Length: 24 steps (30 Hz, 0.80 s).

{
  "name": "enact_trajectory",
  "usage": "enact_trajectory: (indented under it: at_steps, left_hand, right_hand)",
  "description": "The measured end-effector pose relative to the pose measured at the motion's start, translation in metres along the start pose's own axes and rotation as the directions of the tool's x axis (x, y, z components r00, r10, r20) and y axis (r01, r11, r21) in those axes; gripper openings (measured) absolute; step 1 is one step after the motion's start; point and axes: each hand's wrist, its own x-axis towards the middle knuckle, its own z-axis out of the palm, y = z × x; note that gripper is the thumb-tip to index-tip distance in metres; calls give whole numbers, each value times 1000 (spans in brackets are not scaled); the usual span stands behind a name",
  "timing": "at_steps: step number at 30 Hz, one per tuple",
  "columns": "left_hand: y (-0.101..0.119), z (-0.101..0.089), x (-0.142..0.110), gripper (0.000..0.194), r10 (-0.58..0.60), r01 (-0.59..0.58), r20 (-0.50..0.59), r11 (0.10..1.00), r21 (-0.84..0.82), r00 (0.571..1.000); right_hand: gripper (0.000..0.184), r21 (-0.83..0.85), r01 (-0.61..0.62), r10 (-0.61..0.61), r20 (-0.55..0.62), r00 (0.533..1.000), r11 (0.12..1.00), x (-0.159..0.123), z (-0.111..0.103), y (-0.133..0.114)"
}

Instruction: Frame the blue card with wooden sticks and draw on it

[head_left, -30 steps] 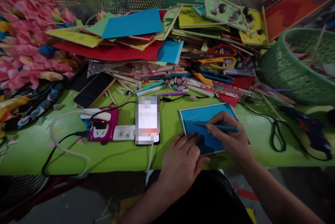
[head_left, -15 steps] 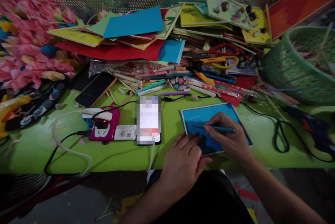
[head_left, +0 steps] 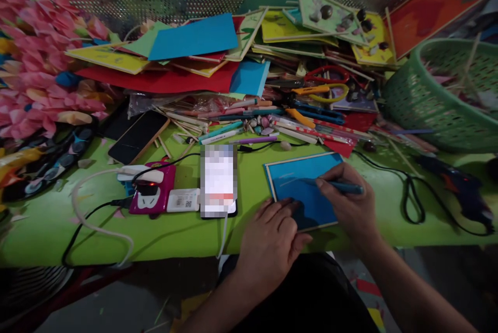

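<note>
A blue card (head_left: 311, 169) edged with thin wooden sticks lies on the green table (head_left: 175, 239) in front of me. My right hand (head_left: 348, 200) pinches a blue pen (head_left: 344, 186), its tip pointing left over the card's upper middle. Faint light lines (head_left: 288, 178) show on the card's upper left. My left hand (head_left: 272, 232) rests flat across the card's lower left corner, fingers stretched out and holding nothing. Shadow from both hands darkens the card's lower part.
A phone (head_left: 218, 182) with a lit, blurred screen and a purple power strip (head_left: 153, 188) with cables sit left of the card. Pens, sticks, scissors (head_left: 321, 92) and coloured cards pile up behind. A glue gun (head_left: 457, 188) and green basket (head_left: 436, 94) stand to the right.
My right hand has moved right across the card with the pen. More of the light lines show on the card. My left hand stays in place, and the view has shifted slightly.
</note>
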Motion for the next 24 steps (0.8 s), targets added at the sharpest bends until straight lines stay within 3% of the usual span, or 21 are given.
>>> enact_trajectory:
  at_steps: [9, 14, 24]
  left_hand:
    - [-1, 2, -1, 29, 3, -3, -21, 1000, 11, 1000]
    - [0, 1, 0, 25, 15, -17, 26, 998, 59, 1000]
    - [-1, 1, 1, 21, 17, -23, 57, 994, 102, 998]
  right_hand:
    - [15, -1, -14, 14, -5, 1000, 1000, 2, 0, 1]
    - [15, 72, -13, 13, 9, 1000, 997, 0, -1, 1]
    - [25, 144, -25, -6, 210, 978, 989, 3, 6, 1]
